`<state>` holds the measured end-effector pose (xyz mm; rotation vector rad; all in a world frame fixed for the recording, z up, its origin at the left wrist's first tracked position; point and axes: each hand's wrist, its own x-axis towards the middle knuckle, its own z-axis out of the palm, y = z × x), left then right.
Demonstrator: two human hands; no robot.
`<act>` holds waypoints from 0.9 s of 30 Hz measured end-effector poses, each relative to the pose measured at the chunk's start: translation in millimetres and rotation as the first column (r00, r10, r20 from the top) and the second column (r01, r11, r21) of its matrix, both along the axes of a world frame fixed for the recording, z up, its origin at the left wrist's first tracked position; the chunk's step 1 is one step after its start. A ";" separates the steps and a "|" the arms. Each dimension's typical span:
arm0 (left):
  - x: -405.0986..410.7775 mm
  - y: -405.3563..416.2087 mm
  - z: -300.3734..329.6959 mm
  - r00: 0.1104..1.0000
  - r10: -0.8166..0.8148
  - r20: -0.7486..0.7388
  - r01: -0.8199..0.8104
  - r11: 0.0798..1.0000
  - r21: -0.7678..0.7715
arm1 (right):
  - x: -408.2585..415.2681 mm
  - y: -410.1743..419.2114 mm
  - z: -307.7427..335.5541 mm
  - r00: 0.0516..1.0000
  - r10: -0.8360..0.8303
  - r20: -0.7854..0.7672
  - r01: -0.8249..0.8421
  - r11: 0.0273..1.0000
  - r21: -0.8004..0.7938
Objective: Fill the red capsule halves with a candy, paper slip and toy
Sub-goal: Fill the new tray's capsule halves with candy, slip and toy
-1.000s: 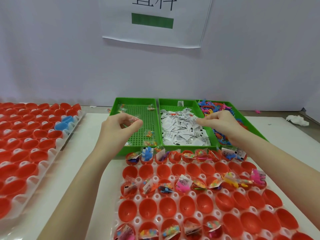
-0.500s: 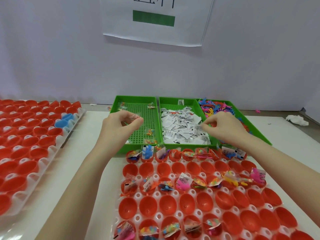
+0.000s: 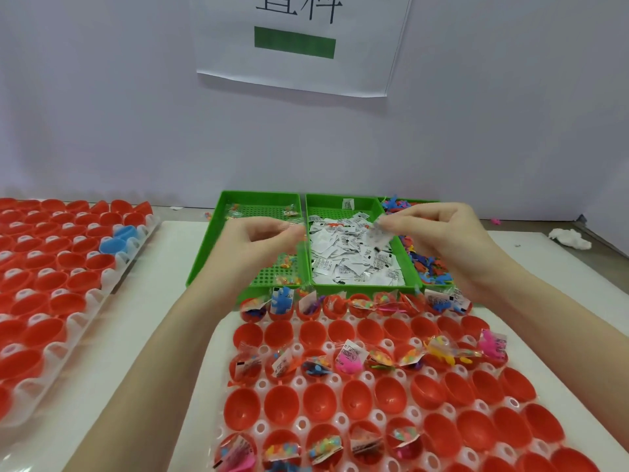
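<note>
Nearest the camera, on a white mat (image 3: 177, 335), a clear plastic holder (image 3: 335, 379) carries rows of red capsule halves (image 3: 321, 405), open side up. The far row, the third row and the nearest row hold fillings: small candy packets (image 3: 377, 359), printed paper slips (image 3: 352, 352) and coloured toys (image 3: 347, 364), one pink. The rows between them show only bare red interiors. Above and behind this holder, both hands are raised over three green trays set side by side. The left hand (image 3: 258, 248) hangs over the left tray (image 3: 204, 267), fingers curled, thumb and fingertips pinching a small clear packet, blurred; its contents cannot be told. The right hand (image 3: 449, 247) hangs over the boundary of the middle tray (image 3: 340, 199) and the right tray (image 3: 417, 284), pinching a pale printed paper slip (image 3: 379, 229) between thumb and forefinger. The left tray holds a few scattered candy packets (image 3: 287, 279); the middle tray holds a heap of white paper slips (image 3: 354, 264); the right tray holds a heap of multicoloured toys (image 3: 429, 270). To the left, a second holder (image 3: 112, 277) carries red capsule halves (image 3: 41, 277) dome side up, with blue halves (image 3: 117, 240) among them. A paper sign (image 3: 299, 42) with a green bar hangs on the wall (image 3: 102, 97) behind. A crumpled white scrap (image 3: 570, 238) lies at far right.
</note>
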<state>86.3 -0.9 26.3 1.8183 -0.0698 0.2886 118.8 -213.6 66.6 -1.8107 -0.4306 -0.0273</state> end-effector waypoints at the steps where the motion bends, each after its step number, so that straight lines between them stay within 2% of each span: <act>1: -4.1 -8.1 5.8 0.993 -0.112 -0.039 0.111 0.993 -0.028 | -13.2 3.5 5.6 0.997 0.082 -0.004 -0.082 0.997 0.004; 3: -13.6 -25.9 16.1 0.943 -0.324 -0.079 0.321 0.946 -0.044 | -34.8 7.6 15.7 0.980 0.195 0.024 -0.196 0.980 0.019; 5: -22.8 -41.9 22.2 0.897 -0.437 -0.072 0.434 0.899 -0.052 | -48.0 6.9 21.6 0.977 0.202 0.074 -0.202 0.979 -0.007; 7: -32.3 -53.3 24.7 0.863 -0.498 -0.083 0.484 0.863 -0.147 | -57.2 3.4 23.7 0.978 0.145 0.151 -0.133 0.987 -0.087; 10: -47.6 -62.8 32.0 0.816 -0.565 -0.126 0.476 0.779 -0.409 | -69.6 -2.4 23.5 0.958 0.091 0.272 -0.057 0.990 -0.128; 13: -59.0 -64.5 36.1 0.773 -0.622 -0.127 0.478 0.702 -0.528 | -78.8 -8.9 23.4 0.961 0.046 0.271 -0.021 0.995 -0.093; 16: -66.5 -69.0 38.6 0.785 -0.594 -0.175 0.422 0.720 -0.551 | -83.7 -15.2 22.5 0.966 0.013 0.259 0.012 0.996 -0.092; 18: -72.4 -73.0 37.4 0.829 -0.533 -0.169 0.379 0.758 -0.531 | -89.6 -16.7 22.1 0.963 0.004 0.268 0.022 0.995 -0.096; 20: -79.3 -75.2 34.3 0.871 -0.483 -0.092 0.421 0.829 -0.369 | -95.8 -17.3 21.8 0.963 0.002 0.269 0.025 0.995 -0.094; 22: -84.3 -77.5 32.8 0.890 -0.453 -0.046 0.430 0.870 -0.241 | -99.0 -19.5 21.2 0.976 -0.023 0.218 0.041 0.996 -0.077; 24: -85.5 -80.2 29.7 0.910 -0.407 -0.074 0.382 0.895 -0.229 | -101.9 -22.5 21.8 0.998 -0.008 0.055 0.007 1.000 0.003; 27: -89.6 -87.8 29.7 0.914 -0.390 -0.112 0.349 0.896 -0.275 | -105.3 -31.7 22.7 0.946 0.200 -0.255 -0.121 0.948 0.295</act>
